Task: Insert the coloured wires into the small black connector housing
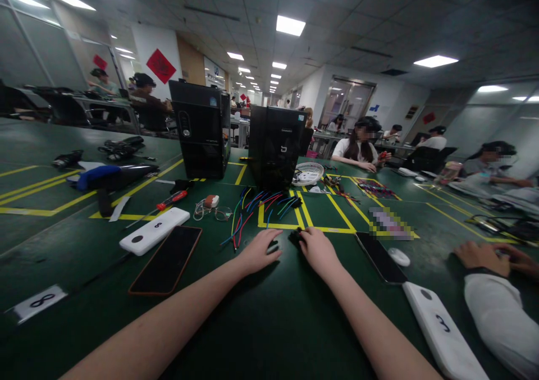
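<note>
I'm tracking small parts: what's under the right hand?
A small black piece shows by the fingertips of the right hand; anything beneath the palm is covered.

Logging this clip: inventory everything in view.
Table: one, green, foreground
Computer towers: two, black, table's far side
Wires: several, multicoloured, before towers
Basket: one, white, right of towers
Eyeglasses: one pair, clear, left of wires
Slabs: two, white, one each side
Screwdriver: one, red-black, beyond left slab
Phones: two, dark, beside slabs
Oval case: one, white, by right phone
Label: one, white, near left
Unclear bundle: one, blue-black, far left
People: several, mixed clothing, around room
Ceiling lights: many, white, overhead
Dark object: one, black, table centre
Left hand: one, bare, over table
Right hand: one, bare, at dark object
</note>
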Demonstrator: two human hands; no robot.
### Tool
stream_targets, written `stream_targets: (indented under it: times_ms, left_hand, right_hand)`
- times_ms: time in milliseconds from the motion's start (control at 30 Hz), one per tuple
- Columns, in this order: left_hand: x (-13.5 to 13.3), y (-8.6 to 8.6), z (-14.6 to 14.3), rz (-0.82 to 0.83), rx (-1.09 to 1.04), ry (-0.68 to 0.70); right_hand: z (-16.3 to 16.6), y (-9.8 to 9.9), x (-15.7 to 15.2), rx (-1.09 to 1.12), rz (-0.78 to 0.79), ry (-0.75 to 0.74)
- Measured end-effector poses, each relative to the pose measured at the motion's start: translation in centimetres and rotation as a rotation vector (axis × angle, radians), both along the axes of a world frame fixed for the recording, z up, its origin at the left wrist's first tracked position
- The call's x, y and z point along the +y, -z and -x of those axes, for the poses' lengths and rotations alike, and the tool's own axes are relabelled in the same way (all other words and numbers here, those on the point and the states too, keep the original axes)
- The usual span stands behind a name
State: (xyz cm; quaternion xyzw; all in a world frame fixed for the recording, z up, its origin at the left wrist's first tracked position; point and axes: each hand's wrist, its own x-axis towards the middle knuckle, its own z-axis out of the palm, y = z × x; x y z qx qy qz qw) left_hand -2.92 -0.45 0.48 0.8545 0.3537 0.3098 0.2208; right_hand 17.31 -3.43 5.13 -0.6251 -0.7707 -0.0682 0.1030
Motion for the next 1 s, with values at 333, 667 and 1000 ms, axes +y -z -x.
stream_targets:
  times_ms: [333,667,1000]
  left_hand:
    - [0.5,-0.2,0.0,0.027,0.058,0.069]
    - [0.7,-0.1,0.0,0.037,0.032,0.068]
    - [0.7,0.3,-0.1,0.010,-0.014,-0.002]
  right_hand:
    - [4.1,1.9,-1.7,0.315,-0.125,-0.469]
    - [4.6,3.1,-1.7,0.624,-0.127,-0.405]
    - [3.3,1.4,-1.7,0.459,-0.107,-0.491]
